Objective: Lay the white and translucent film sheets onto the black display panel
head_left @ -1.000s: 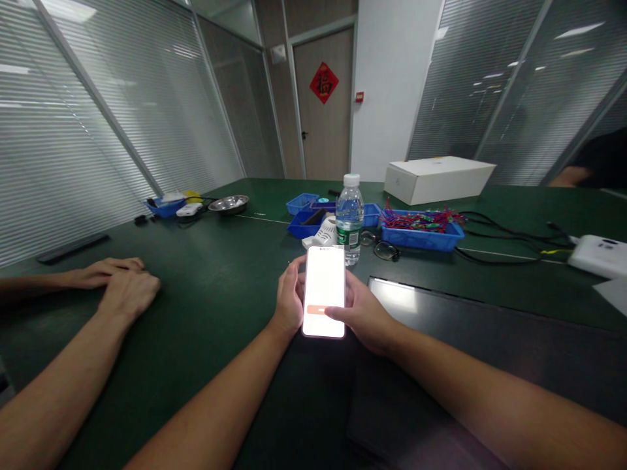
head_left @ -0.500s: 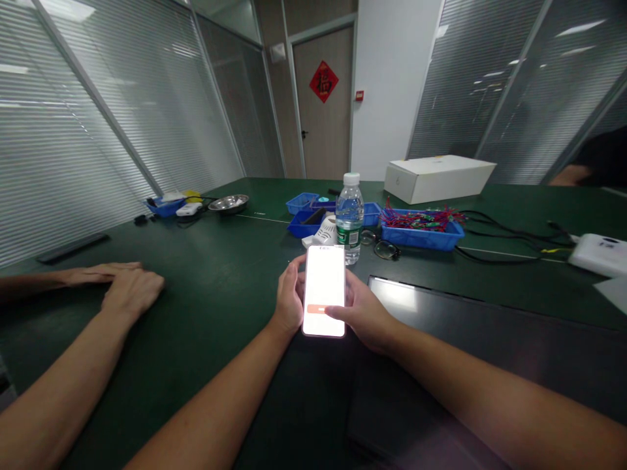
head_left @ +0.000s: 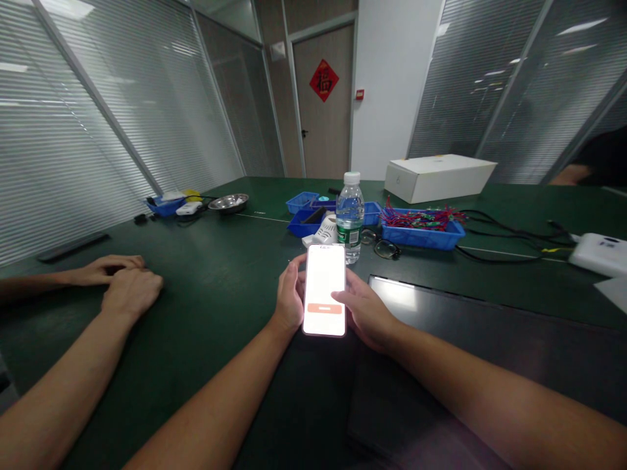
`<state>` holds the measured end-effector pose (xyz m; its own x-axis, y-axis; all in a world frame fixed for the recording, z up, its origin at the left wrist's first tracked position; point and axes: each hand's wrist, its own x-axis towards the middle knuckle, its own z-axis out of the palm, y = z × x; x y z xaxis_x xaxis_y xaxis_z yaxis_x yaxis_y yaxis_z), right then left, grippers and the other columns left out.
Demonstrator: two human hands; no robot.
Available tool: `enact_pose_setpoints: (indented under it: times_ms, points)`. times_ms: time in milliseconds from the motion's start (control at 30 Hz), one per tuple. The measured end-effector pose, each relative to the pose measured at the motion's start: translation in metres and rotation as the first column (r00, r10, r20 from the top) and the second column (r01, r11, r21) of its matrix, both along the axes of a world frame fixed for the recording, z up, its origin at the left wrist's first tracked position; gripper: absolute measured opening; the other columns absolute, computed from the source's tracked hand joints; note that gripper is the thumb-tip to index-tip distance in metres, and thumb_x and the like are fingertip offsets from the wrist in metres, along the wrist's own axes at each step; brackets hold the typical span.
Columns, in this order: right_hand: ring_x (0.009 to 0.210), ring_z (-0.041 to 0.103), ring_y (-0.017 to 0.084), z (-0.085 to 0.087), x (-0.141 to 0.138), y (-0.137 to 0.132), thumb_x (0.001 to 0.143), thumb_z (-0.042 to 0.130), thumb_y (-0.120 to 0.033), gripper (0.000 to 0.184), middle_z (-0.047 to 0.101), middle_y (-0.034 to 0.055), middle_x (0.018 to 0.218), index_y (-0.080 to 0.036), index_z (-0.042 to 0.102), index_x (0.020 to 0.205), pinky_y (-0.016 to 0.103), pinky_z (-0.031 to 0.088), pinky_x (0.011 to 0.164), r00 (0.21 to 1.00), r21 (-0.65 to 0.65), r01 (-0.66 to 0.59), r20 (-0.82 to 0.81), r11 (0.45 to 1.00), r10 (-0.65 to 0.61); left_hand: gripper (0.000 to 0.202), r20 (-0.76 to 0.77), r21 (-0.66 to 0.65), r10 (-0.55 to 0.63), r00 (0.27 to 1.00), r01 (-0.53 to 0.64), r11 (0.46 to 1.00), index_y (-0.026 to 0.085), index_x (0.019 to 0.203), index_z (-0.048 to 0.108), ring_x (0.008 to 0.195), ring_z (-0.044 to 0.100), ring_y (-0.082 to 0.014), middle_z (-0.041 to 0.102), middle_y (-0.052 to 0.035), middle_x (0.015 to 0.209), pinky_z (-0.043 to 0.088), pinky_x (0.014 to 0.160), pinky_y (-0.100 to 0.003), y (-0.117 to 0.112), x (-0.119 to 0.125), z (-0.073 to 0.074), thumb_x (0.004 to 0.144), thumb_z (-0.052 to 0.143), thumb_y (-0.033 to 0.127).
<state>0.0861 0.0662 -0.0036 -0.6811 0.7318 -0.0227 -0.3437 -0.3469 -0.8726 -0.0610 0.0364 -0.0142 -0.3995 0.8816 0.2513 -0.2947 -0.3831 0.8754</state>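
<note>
A smartphone (head_left: 324, 281) with a bright white screen and an orange bar near its lower end is held upright above the dark green table (head_left: 210, 294). Round its left edge, my left hand (head_left: 290, 295) is closed, the thumb along the side. My right hand (head_left: 369, 312) grips the other edge, its thumb over the screen just above the orange bar. Fingers behind the phone are mostly hidden. Right behind the phone stands a clear water bottle (head_left: 349, 215) with a white cap and green label. Eyeglasses (head_left: 386, 249) lie beside the bottle.
At left rest another person's hands (head_left: 131, 290). A blue tray of red wires (head_left: 421, 232), a white box (head_left: 438, 179), a metal bowl (head_left: 228, 203) and blue bins (head_left: 301, 202) stand farther back. A dark glossy panel (head_left: 470, 339) lies at right, near a white device (head_left: 600, 254).
My right thumb has lifted from the orange bar and shifted up and slightly right, so the bar shows whole. The other person's far hand has curled a little. The phone stays in place.
</note>
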Motion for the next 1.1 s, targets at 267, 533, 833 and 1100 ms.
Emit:
enact_pose_setpoints:
  times_ms: [267,533,833,1100]
  points:
    - [0.116,0.067,0.029,0.0013,0.0018,0.0,0.058,0.072,-0.013,0.086,0.064,0.0116,0.134,-0.02,0.046,0.14,0.039,0.06,0.091,1.0,0.006,-0.022,0.002,1.0,0.022,0.075,0.013,-0.014,0.004,1.0,-0.004,1.0,0.015,0.119,0.06,0.072,0.076,-0.0306,0.079,-0.0109,0.083,0.051,0.056,-0.033,0.0002,0.0018,0.001,0.081,0.065,0.079]
    - [0.117,0.067,0.028,0.0032,0.0044,-0.0008,0.058,0.074,-0.009,0.092,0.064,0.014,0.134,-0.019,0.042,0.143,0.037,0.061,0.089,0.999,0.05,-0.05,0.003,0.998,0.05,0.073,0.019,-0.001,0.002,1.0,-0.002,1.0,0.015,0.12,0.06,0.071,0.075,-0.0293,0.079,-0.0109,0.084,0.051,0.056,-0.033,0.0003,0.0008,-0.0001,0.083,0.065,0.078]
    - [0.117,0.067,0.027,0.003,0.0044,-0.0018,0.06,0.075,-0.01,0.089,0.063,0.0134,0.135,-0.02,0.043,0.142,0.037,0.061,0.09,0.998,0.076,-0.056,0.002,0.996,0.056,0.071,0.011,0.008,0.016,1.0,-0.017,1.0,0.015,0.118,0.063,0.069,0.075,-0.0288,0.078,-0.0104,0.083,0.052,0.055,-0.033,0.0008,0.0004,-0.0007,0.082,0.066,0.076]
    - [0.119,0.067,0.027,0.0035,0.0037,-0.001,0.059,0.075,-0.01,0.089,0.063,0.013,0.135,-0.02,0.044,0.141,0.034,0.061,0.09,0.999,0.078,-0.051,-0.001,0.996,0.052,0.072,0.016,0.004,0.012,1.0,-0.012,1.0,0.015,0.118,0.062,0.069,0.074,-0.0279,0.078,-0.0106,0.084,0.052,0.056,-0.033,0.0008,-0.0004,-0.0021,0.082,0.066,0.077]
